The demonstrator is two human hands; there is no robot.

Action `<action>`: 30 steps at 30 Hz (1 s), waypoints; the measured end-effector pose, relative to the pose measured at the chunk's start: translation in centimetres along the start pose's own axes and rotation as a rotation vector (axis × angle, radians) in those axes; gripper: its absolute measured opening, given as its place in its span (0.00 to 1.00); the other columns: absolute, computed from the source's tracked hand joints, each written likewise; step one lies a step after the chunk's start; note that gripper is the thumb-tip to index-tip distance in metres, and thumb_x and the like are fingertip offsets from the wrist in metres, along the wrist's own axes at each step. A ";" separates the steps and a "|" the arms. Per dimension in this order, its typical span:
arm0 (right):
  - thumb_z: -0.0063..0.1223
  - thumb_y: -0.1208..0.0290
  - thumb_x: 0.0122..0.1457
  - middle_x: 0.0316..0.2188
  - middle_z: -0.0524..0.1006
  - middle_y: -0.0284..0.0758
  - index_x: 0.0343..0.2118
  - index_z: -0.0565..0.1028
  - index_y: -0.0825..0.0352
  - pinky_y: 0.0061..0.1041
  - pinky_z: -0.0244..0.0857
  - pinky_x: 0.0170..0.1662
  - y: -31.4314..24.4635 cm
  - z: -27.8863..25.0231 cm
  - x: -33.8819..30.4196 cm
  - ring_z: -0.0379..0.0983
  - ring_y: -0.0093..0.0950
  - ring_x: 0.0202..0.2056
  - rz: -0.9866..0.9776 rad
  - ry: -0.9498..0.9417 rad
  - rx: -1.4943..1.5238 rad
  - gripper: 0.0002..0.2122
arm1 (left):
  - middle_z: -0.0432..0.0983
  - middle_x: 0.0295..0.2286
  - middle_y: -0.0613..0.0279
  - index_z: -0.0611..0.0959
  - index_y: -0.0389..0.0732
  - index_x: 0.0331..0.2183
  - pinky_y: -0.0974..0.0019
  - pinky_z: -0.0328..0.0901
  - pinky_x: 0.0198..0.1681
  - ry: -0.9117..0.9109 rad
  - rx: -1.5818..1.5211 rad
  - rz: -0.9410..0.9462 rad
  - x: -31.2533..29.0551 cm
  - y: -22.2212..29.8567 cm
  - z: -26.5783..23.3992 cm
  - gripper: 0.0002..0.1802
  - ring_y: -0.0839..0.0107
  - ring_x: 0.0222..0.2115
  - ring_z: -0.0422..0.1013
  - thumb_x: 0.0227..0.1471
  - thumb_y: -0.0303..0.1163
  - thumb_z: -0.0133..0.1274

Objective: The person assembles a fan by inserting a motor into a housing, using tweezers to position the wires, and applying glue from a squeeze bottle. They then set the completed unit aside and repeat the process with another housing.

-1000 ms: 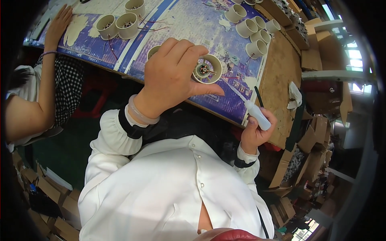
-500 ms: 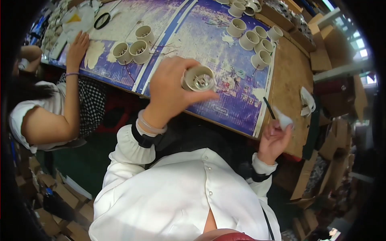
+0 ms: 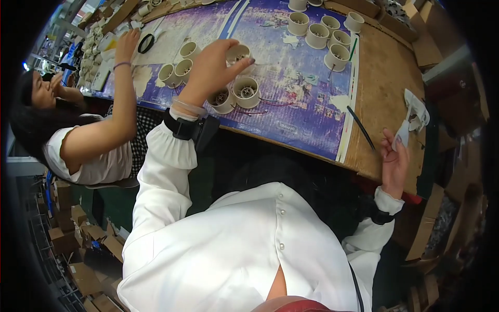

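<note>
Over the table, my left hand (image 3: 213, 73) grips the rim of a cream cup (image 3: 238, 54), thumb on the near side and a finger on the far side. Small parts inside that cup are hard to make out. Just nearer me stand two more cream cups, one (image 3: 246, 92) with round metal-looking parts inside and thin wires beside it, the other (image 3: 221, 101) partly behind my wrist. My right hand (image 3: 396, 164), at the board's right edge, pinches a small white, tapered squeeze bottle (image 3: 401, 133). A dark rod (image 3: 360, 125) lies on the board left of it.
Several cream cups (image 3: 317, 36) stand at the far right, and three more (image 3: 183, 68) left of my hand. A crumpled white cloth (image 3: 416, 112) lies at the right edge. A co-worker (image 3: 99, 138) sits at the left, arm extended near a black ring (image 3: 146, 43). Cardboard boxes surround the table.
My left hand has carried the cup away from me and down to the table. The two cups near my wrist have come into view. My right hand has shifted rightward with the bottle.
</note>
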State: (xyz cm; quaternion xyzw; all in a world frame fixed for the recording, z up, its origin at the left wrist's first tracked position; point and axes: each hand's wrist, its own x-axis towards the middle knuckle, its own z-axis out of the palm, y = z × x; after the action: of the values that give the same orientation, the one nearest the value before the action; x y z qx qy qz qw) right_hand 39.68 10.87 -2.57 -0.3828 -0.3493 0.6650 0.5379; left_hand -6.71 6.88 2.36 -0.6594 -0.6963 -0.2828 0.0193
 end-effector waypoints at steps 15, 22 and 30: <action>0.56 0.74 0.59 0.46 0.74 0.33 0.50 0.70 0.70 0.20 0.60 0.52 0.1 -5.9 7.0 0.69 0.22 0.47 -0.234 0.084 -0.867 0.17 | 0.68 0.51 0.51 0.62 0.37 0.59 0.61 0.62 0.54 0.184 -0.525 -0.135 -6.7 -1.8 -0.5 0.48 0.61 0.51 0.67 0.41 0.40 0.68; 0.58 0.72 0.58 0.51 0.71 0.37 0.54 0.66 0.71 0.26 0.57 0.56 -0.8 -5.6 4.7 0.66 0.28 0.52 -0.251 0.169 -1.038 0.22 | 0.63 0.54 0.46 0.56 0.34 0.60 0.59 0.57 0.58 0.080 -0.637 -0.173 -10.4 -2.2 1.7 0.58 0.57 0.55 0.62 0.34 0.43 0.72; 0.63 0.76 0.50 0.55 0.67 0.36 0.58 0.63 0.66 0.27 0.60 0.54 -2.2 12.5 -5.5 0.68 0.28 0.48 -0.346 -0.133 -1.126 0.31 | 0.65 0.51 0.46 0.64 0.34 0.56 0.56 0.58 0.55 0.048 -0.370 -0.002 -9.6 -2.1 0.6 0.47 0.49 0.50 0.63 0.38 0.40 0.68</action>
State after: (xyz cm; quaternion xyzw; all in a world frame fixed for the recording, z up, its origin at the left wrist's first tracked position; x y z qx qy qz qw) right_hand 30.33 5.22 5.91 -0.5044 -0.7387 0.3022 0.3296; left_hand -7.23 -1.50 -2.70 -0.6440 -0.6326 -0.4216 -0.0860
